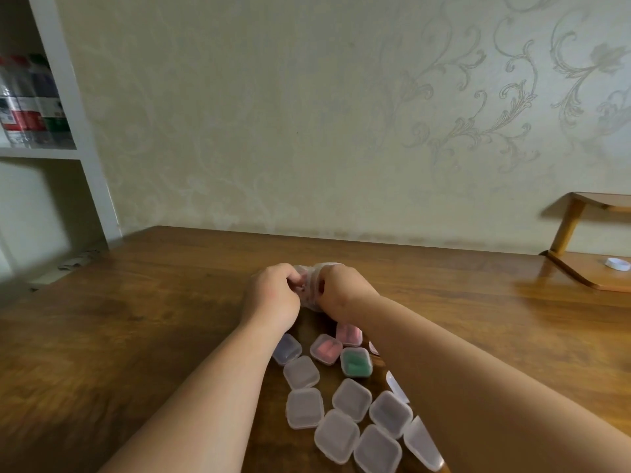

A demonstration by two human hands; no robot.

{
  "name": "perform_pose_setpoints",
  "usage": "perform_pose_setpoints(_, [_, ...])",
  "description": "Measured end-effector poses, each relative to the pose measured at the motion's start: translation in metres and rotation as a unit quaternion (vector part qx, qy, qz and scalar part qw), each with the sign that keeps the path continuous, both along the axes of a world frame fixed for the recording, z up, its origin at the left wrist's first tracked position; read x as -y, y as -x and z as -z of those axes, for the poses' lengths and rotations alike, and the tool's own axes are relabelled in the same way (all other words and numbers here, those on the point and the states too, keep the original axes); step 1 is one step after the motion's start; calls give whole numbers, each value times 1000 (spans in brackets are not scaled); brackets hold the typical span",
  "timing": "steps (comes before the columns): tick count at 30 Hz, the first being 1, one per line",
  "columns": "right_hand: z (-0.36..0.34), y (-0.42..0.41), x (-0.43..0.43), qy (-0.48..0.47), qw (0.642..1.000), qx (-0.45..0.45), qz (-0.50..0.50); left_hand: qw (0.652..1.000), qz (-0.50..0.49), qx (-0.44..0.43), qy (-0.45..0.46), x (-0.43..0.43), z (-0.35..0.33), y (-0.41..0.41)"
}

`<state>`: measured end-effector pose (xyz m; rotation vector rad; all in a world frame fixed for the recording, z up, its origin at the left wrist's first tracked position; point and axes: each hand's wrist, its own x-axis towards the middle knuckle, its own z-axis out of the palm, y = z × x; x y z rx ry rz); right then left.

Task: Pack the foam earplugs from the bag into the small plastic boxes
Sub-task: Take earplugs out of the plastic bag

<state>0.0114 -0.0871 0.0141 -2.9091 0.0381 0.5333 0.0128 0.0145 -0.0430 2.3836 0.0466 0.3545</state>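
Gripping the clear plastic bag (311, 291) from both sides, left hand (273, 297) and right hand (343, 297), fingers curled tight round it.

The bag sits bunched between the fists, just above the wooden table (136, 319); can't make out the earplugs inside, too blurry. At 6 o'clock from the hands the small boxes lie between the forearms: a purple-filled box (287, 349), two pink-filled boxes (326, 348), a green-filled box (356, 361), then the clear closed boxes (304, 407) nearest the person. White cap (617, 263) way off at 3 o'clock, bottles (30, 104) on a shelf at 10.
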Motion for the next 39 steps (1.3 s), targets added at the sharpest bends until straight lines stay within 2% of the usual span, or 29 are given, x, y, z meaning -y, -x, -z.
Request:
perform_pose_setpoints(9, [1,0,-1,-22,1000,22,-3,1000,3,4,3,-1,0,2])
perform_pose_setpoints(13, [19,-3,9,-85,991,95,36,1000,2,0,-7,-1,0,3])
perform_pose_setpoints(17, [34,5,21,-187,954,227,58,1000,10,-3,-16,-1,0,2])
perform_pose_setpoints(26, [38,25,52,-221,922,302,95,998,19,-19,-50,5,-2,9])
perform_pose_setpoints(29, [37,33,66,-254,911,305,113,998,20,12,-56,7,-7,16])
perform_pose_setpoints(33, [32,51,82,-304,890,316,127,990,37,119,-71,9,-21,28])
perform_pose_setpoints(35, [29,63,89,-322,881,324,123,985,92,144,-21,13,-29,37])
perform_pose_setpoints(37, [26,75,93,-346,875,319,117,974,176,128,59,21,-34,47])
perform_pose_setpoints(39, [24,85,96,-361,872,310,114,961,238,100,102,29,-35,56])
